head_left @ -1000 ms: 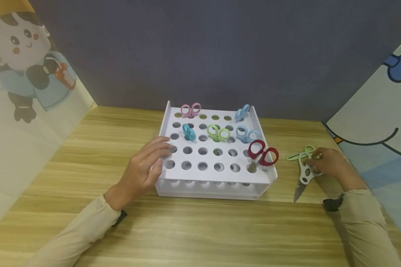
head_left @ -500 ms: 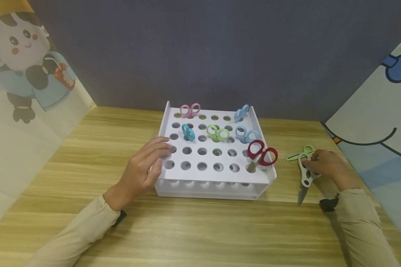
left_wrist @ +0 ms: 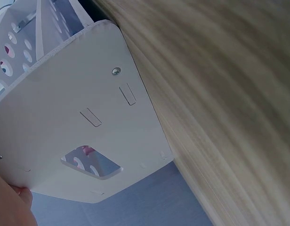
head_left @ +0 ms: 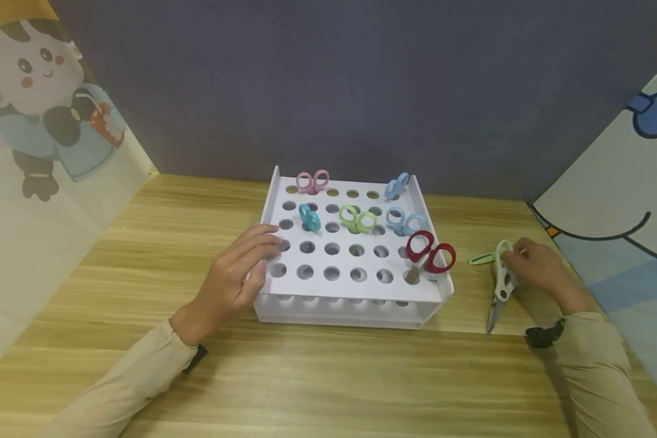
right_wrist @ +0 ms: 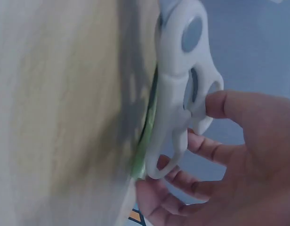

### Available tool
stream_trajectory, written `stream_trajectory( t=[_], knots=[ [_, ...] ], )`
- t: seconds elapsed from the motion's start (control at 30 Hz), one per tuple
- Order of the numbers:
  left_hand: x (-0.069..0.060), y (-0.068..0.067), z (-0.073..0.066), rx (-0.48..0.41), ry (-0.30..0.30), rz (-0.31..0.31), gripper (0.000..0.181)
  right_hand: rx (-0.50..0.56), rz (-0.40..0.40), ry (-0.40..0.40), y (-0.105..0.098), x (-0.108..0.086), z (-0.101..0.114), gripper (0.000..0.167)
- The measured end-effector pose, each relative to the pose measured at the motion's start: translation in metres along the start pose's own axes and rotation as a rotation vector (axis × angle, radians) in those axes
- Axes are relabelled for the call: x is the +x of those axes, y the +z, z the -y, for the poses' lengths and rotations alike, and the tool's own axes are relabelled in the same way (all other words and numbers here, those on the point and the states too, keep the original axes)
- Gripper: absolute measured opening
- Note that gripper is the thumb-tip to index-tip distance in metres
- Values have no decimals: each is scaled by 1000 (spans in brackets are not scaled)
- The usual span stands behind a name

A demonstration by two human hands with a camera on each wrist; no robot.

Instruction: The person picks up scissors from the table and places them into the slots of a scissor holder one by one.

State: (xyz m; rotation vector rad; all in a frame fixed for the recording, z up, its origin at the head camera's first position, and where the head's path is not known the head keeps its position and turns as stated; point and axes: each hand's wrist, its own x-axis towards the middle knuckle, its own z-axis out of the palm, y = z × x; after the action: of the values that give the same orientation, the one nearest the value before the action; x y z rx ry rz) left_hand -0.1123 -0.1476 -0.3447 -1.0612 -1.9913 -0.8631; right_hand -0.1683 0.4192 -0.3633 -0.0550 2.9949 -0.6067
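Note:
My right hand (head_left: 544,271) pinches the handle of white scissors (head_left: 504,281), whose blades point toward the table's front edge. In the right wrist view, the thumb and fingertips hold one of the white scissors' loops (right_wrist: 175,84), tilted up on edge. Partly hidden under them lie pale green scissors (head_left: 480,259). My left hand (head_left: 232,283) rests with relaxed fingers on the left edge of a white perforated rack (head_left: 345,291). The left wrist view shows the rack's side panel (left_wrist: 65,108) and part of that hand at its edge.
Standing in the rack's holes are pink scissors (head_left: 312,188), teal scissors (head_left: 309,219), green scissors (head_left: 358,224), two light blue pairs, and red-handled scissors (head_left: 430,255) leaning at the front right. A dark panel (head_left: 328,91) stands behind; patterned walls flank the wooden table (head_left: 328,383).
The white scissors have turned from lying flat to tilted on edge in my right hand, their blades swinging slightly. My left hand and the rack have stayed in place.

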Motion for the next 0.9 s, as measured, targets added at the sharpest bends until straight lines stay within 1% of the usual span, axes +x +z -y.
stream_trajectory(
  t=[0.07, 0.17, 0.3, 0.43, 0.67, 0.8, 0.9],
  knots=[
    [0, 0, 0, 0, 0, 0, 34, 28, -29, -13, -2, -1, 1, 39],
    [0, 0, 0, -1, 5, -3, 34, 77, -51, -30, -5, -4, 4, 40],
    [1, 0, -1, 0, 14, -7, 34, 111, -103, -81, -11, -8, 13, 40],
    [1, 0, 0, 2, 22, -10, 35, 100, -159, -121, -17, -11, 22, 38],
    [1, 0, 1, 7, 39, -22, 35, 95, -243, -145, -26, -15, 37, 34],
    [0, 0, 1, 12, 30, -16, 35, 78, -290, -153, -29, -17, 45, 33],
    [0, 0, 1, 18, 17, -6, 35, 80, -332, -175, -33, -20, 54, 31]
  ],
)
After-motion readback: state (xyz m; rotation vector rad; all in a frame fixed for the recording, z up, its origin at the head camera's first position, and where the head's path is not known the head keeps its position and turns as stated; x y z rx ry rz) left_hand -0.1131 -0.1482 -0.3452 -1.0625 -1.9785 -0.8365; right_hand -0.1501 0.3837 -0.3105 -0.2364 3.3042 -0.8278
